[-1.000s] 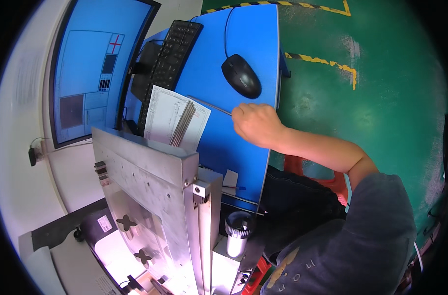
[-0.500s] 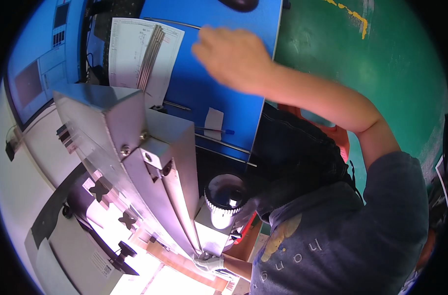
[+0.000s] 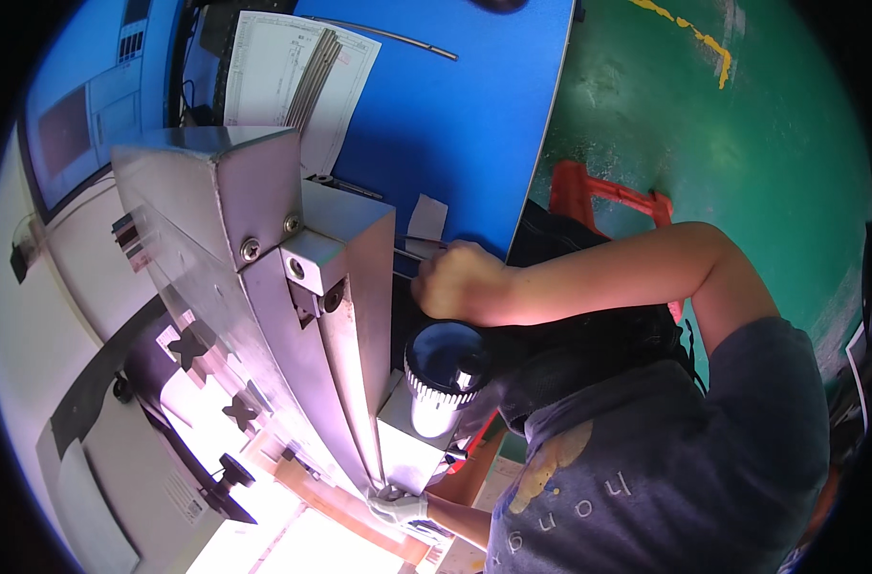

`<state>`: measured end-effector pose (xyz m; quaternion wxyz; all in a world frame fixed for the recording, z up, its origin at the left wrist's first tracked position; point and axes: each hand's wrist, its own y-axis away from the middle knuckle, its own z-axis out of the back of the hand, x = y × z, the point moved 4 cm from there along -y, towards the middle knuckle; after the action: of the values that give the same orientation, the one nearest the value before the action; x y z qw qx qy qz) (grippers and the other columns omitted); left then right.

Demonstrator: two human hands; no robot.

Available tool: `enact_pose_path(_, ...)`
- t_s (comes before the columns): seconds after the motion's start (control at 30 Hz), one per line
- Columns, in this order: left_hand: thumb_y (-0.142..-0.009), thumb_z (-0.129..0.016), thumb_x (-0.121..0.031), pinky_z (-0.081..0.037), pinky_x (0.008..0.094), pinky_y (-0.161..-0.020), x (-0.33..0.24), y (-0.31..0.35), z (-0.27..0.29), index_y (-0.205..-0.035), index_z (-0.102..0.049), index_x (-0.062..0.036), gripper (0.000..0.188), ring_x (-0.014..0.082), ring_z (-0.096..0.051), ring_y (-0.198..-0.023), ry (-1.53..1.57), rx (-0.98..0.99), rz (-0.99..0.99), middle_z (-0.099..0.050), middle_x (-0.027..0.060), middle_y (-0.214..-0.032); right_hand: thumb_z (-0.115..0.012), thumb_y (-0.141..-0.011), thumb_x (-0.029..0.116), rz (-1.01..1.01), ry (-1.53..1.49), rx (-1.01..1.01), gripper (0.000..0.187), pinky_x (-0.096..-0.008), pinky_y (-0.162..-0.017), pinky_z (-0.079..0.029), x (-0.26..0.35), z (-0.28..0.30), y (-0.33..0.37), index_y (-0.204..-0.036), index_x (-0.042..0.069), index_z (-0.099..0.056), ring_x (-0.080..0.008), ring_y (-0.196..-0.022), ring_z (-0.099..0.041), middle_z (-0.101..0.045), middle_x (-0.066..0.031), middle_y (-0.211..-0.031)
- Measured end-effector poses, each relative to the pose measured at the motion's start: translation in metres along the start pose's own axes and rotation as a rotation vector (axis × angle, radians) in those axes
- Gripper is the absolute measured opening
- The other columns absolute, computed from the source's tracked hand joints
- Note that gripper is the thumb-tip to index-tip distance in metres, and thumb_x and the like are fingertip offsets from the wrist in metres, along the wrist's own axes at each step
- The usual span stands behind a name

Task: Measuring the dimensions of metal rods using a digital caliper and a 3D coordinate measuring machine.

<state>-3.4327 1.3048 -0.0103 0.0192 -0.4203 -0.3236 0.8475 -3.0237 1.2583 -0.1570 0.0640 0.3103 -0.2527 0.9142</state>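
Note:
My right hand [image 3: 460, 282], bare and closed, is low over the near edge of the blue table [image 3: 436, 115]. A thin metal rod [image 3: 407, 254] and a pen run under its fingertips, and what the fingers hold is hidden. At the lower middle my left hand [image 3: 398, 507] wears a pale glove. Its fingers are bent in at the lower end of the grey metal machine [image 3: 254, 201], beside a brightly lit surface, and glare hides what they grip. Between my hands stands a lens barrel [image 3: 446, 368] with a ribbed white ring.
Several metal rods [image 3: 312, 81] lie on a printed drawing [image 3: 250, 96] at the upper left. Another rod [image 3: 407, 40] lies alone farther up. A small paper piece [image 3: 427, 218] is next to my right hand. A monitor [image 3: 82, 124] stands left; a red stool [image 3: 575, 191] is right.
My right hand has moved from the lone rod at the top of the table down to the rods beside the machine. The view has shifted slightly. My left hand stays by the machine.

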Motion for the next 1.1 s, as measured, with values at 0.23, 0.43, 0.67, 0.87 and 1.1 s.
enact_pose_path(0.23, -0.075, -0.042, -0.024, -0.032, 0.0187, -0.036, -0.043, 0.023, -0.03, -0.078, -0.063, -0.0025, 0.029, 0.0069, -0.039, -0.04, -0.287, -0.05, -0.022, -0.047, 0.0002, -0.052, -0.052, -0.06, 0.013, -0.083, -0.12, 0.009, 0.008, -0.0308, -0.048, -0.046, 0.0, 0.007, 0.006, -0.056, 0.009, -0.057, -0.022, -0.061, -0.058, -0.057, -0.0057, -0.06)
enact_pose_path(0.43, -0.084, -0.041, -0.024, -0.024, 0.0167, -0.034, -0.059, 0.029, -0.034, -0.081, -0.06, -0.0002, 0.031, 0.0032, -0.03, -0.037, -0.243, -0.066, -0.073, -0.043, -0.0015, -0.051, -0.051, -0.064, 0.014, -0.061, -0.324, 0.113, 0.01, -0.033, -0.053, -0.046, 0.008, 0.001, -0.005, -0.057, 0.008, -0.057, -0.0249, -0.064, -0.059, -0.059, -0.0104, -0.064)
enact_pose_path(0.67, -0.084, -0.041, -0.024, -0.023, 0.0172, -0.034, -0.047, 0.024, -0.025, -0.081, -0.06, -0.0001, 0.031, 0.0036, -0.031, -0.037, -0.18, -0.016, -0.128, -0.044, -0.0011, -0.052, -0.053, -0.064, 0.017, -0.338, -0.304, 0.426, 0.012, -0.0345, -0.052, -0.046, -0.007, 0.001, -0.025, -0.059, 0.007, -0.058, -0.0266, -0.065, -0.059, -0.06, -0.01, -0.068)
enact_pose_path(0.87, -0.079, -0.046, -0.026, -0.023, 0.0182, -0.034, -0.036, 0.022, -0.01, -0.075, -0.061, -0.0035, 0.027, 0.0056, -0.034, -0.039, -0.214, -0.13, -0.072, -0.047, -0.0007, -0.052, -0.055, -0.07, 0.023, -0.291, -0.244, 0.328, 0.023, -0.0339, -0.049, -0.045, -0.03, 0.069, -0.012, -0.059, 0.003, -0.055, -0.0262, -0.06, -0.058, -0.057, -0.0114, -0.065)
enact_pose_path(1.1, -0.084, -0.042, -0.024, -0.025, 0.0181, -0.035, -0.026, 0.022, -0.014, -0.084, -0.061, -0.0045, 0.028, 0.0047, -0.035, -0.041, -0.201, -0.09, 0.044, -0.051, -0.0003, -0.058, -0.044, -0.083, 0.015, -0.778, -1.432, 0.109, 0.017, -0.0204, -0.041, -0.037, -0.072, 0.113, 0.071, -0.089, 0.001, -0.05, -0.0096, -0.045, -0.048, -0.052, -0.0062, -0.059)
